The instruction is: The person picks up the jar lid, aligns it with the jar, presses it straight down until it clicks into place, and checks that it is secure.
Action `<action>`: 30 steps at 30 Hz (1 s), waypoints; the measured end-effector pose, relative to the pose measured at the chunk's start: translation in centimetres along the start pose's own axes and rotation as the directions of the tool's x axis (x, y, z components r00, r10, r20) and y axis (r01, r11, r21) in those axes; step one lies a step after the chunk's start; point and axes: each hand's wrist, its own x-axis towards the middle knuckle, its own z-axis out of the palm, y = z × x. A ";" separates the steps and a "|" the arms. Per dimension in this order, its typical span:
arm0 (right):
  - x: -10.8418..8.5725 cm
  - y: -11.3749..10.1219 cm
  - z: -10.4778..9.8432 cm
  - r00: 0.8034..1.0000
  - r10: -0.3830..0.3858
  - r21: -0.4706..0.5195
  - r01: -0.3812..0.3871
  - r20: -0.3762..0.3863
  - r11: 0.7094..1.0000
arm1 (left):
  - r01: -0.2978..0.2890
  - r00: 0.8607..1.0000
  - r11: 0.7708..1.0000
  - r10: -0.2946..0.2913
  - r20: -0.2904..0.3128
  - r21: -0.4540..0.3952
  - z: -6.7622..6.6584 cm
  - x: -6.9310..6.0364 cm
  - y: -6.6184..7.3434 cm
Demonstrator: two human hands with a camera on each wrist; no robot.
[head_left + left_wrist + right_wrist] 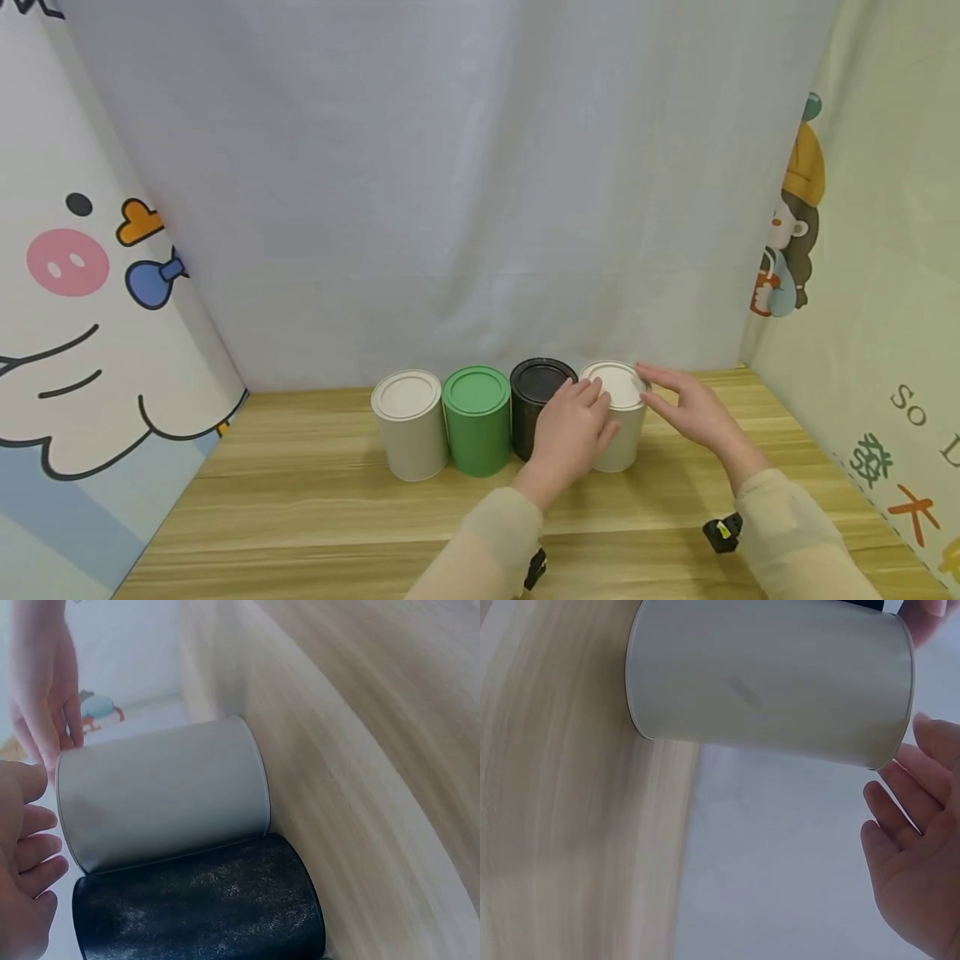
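Note:
Four lidded cans are lined up on the table: a white can (412, 433) at the left end, then a green can (477, 429), a black can (536, 387) and another white can (618, 433) at the right end. My left hand (570, 429) is in front of the black can and the right-end white can, its loosely bent fingers near their tops. At the right side of that white can's rim is my right hand (690, 408), fingers extended. In the right wrist view, the right fingers (911, 791) lie close to the can's lid edge; contact is hard to tell.
The wooden table (315, 517) meets a pale cloth backdrop (450, 183) just behind the cans. Printed cartoon panels stand on both sides, a white figure (97, 350) at left and a small figure (787, 242) at right.

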 end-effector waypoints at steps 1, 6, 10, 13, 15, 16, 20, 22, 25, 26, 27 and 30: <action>0.2 0.0 -0.1 1.000 -0.010 -0.008 0.010 0.004 1.000 | -0.009 1.000 1.000 0.009 0.009 0.014 0.0 -0.1 0.2; 0.9 -0.2 -0.6 0.999 -0.024 -0.074 0.026 0.025 0.997 | -0.040 0.999 0.997 0.040 0.004 0.069 0.1 -0.5 0.7; 1.4 -0.4 -0.9 0.998 -0.031 -0.124 0.039 0.059 0.992 | -0.041 0.999 0.996 0.042 -0.007 0.079 0.4 -0.7 0.9; 1.7 -0.5 -1.2 0.996 -0.049 -0.134 0.060 0.081 0.989 | -0.036 0.999 0.997 0.037 -0.006 0.075 0.6 -0.8 1.1; 1.8 -0.5 -1.3 0.994 -0.056 -0.132 0.067 0.090 0.989 | -0.033 0.999 0.997 0.034 -0.002 0.071 0.6 -0.9 1.1; 1.9 -0.5 -1.3 0.994 -0.058 -0.133 0.071 0.096 0.989 | -0.032 0.999 0.997 0.032 0.000 0.073 0.7 -0.9 1.2; 2.2 -0.1 -1.3 0.991 -0.068 -0.147 0.085 0.112 0.985 | -0.017 1.000 0.998 0.016 0.001 0.067 0.7 -1.0 1.3; 2.3 0.1 -1.2 0.989 -0.083 -0.161 0.101 0.119 0.982 | -0.006 1.000 0.998 0.006 -0.003 0.063 0.8 -1.1 1.4; 2.5 0.3 -1.0 0.987 -0.096 -0.175 0.119 0.132 0.977 | 0.009 1.000 0.998 -0.008 -0.018 0.057 0.9 -1.1 1.5; 2.6 0.3 -1.0 0.986 -0.100 -0.176 0.123 0.137 0.977 | 0.013 1.000 0.998 -0.012 -0.024 0.058 0.9 -1.1 1.5; 2.7 0.3 -1.0 0.985 -0.099 -0.177 0.123 0.141 0.976 | 0.017 0.999 0.998 -0.015 -0.032 0.058 1.0 -1.1 1.6; 2.8 0.3 -1.0 0.984 -0.083 -0.171 0.110 0.159 0.979 | 0.027 0.999 0.998 -0.024 -0.046 0.060 1.1 -1.1 1.6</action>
